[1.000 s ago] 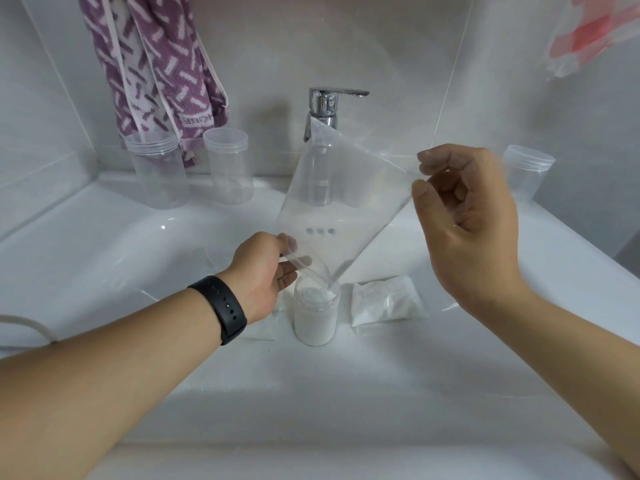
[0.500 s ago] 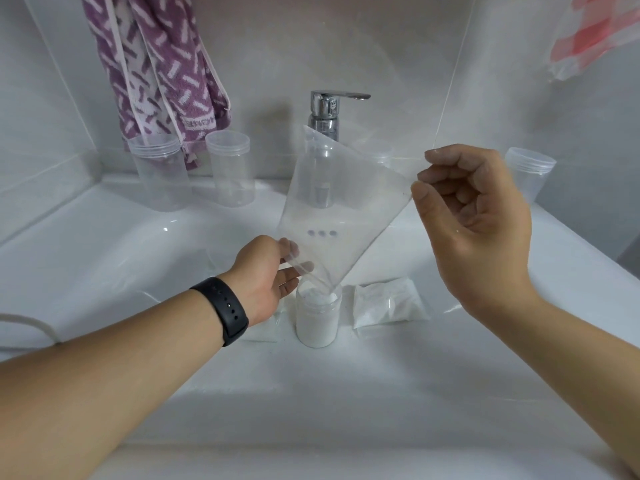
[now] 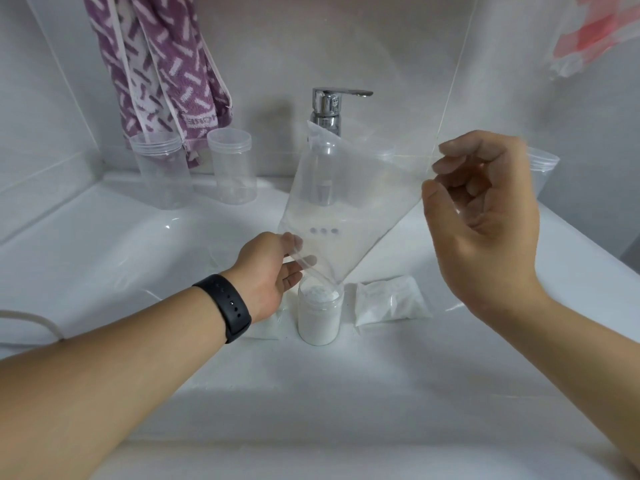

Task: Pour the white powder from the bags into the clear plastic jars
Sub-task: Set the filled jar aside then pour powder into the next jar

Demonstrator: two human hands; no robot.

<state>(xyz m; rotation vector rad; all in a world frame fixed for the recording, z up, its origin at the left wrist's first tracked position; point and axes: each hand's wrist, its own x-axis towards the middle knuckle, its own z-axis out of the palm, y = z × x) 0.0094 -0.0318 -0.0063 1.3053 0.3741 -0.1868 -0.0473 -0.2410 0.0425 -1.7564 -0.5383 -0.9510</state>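
Note:
A nearly empty clear plastic bag [image 3: 346, 202] hangs tilted, its lower corner pointing into a small clear jar [image 3: 318, 313] filled with white powder almost to the rim. My left hand [image 3: 266, 268], with a black band on the wrist, pinches the bag's lower edge just above the jar's mouth. My right hand [image 3: 485, 220] is raised at the bag's upper right corner, thumb and curled fingers around that corner, slightly blurred. A sealed bag of white powder [image 3: 391, 301] lies right of the jar. Another powder bag [image 3: 263, 327] lies partly under my left wrist.
All of this sits in a white sink [image 3: 104, 258] with a chrome faucet [image 3: 329, 105] behind the bag. Two empty clear jars [image 3: 161, 171] [image 3: 232, 168] stand at the back left below a purple towel [image 3: 162, 64]. Another clear jar [image 3: 542, 168] stands at the back right.
The bag and my left hand stay over the jar. My right hand's fingers have loosened a little at the bag's upper corner, and the powder level in the jar looks about the same.

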